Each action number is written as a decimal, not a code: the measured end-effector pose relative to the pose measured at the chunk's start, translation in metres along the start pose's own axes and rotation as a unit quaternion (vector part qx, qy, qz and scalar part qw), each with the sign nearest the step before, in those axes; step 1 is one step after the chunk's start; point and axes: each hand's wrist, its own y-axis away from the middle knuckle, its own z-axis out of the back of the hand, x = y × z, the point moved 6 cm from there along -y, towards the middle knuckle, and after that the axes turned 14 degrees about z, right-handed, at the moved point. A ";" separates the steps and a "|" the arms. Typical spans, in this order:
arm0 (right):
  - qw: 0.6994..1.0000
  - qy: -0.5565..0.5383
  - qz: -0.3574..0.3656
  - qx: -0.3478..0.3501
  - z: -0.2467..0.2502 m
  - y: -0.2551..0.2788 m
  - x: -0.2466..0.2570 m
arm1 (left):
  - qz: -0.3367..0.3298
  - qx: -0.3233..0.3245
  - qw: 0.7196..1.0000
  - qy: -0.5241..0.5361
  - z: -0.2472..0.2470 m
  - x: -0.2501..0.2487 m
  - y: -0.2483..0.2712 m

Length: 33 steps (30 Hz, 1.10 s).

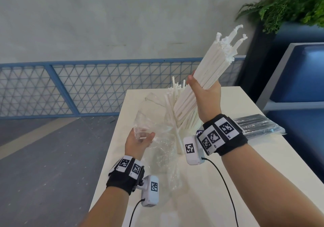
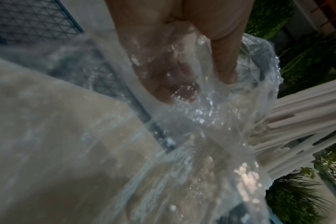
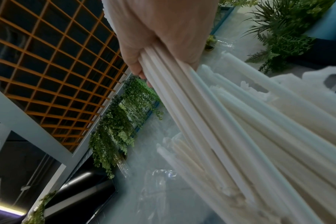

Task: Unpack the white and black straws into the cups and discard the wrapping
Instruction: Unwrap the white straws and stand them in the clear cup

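Your right hand point(image 1: 204, 93) grips white straws point(image 1: 215, 63) raised toward 1 o'clock, your left hand point(image 1: 138, 141) pinches clear wrapping point(image 1: 163, 149) at 9 o'clock, black straws point(image 1: 259, 123) at 3 o'clock on table point(image 1: 228, 183).

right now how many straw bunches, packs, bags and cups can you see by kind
white straw bunches: 2, one in the right hand, held bunch, and cup bunch
black straw packs: 1
clear bags: 1, held by the left hand
cups: 1
total: 5
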 end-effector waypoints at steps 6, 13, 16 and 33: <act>0.999 -0.016 0.031 -0.002 0.002 -0.004 0.015 | 0.010 -0.015 1.000 0.009 0.003 0.008 -0.005; 0.998 0.045 -0.012 0.049 -0.002 0.013 -0.018 | 0.021 -0.001 0.999 0.038 -0.002 0.010 -0.008; 0.994 0.073 -0.047 0.061 -0.003 0.028 -0.041 | 0.024 0.003 0.999 0.047 -0.005 0.009 -0.008; 0.975 0.167 -0.111 0.092 0.001 0.055 -0.096 | 0.008 0.007 0.997 0.071 -0.007 0.010 -0.003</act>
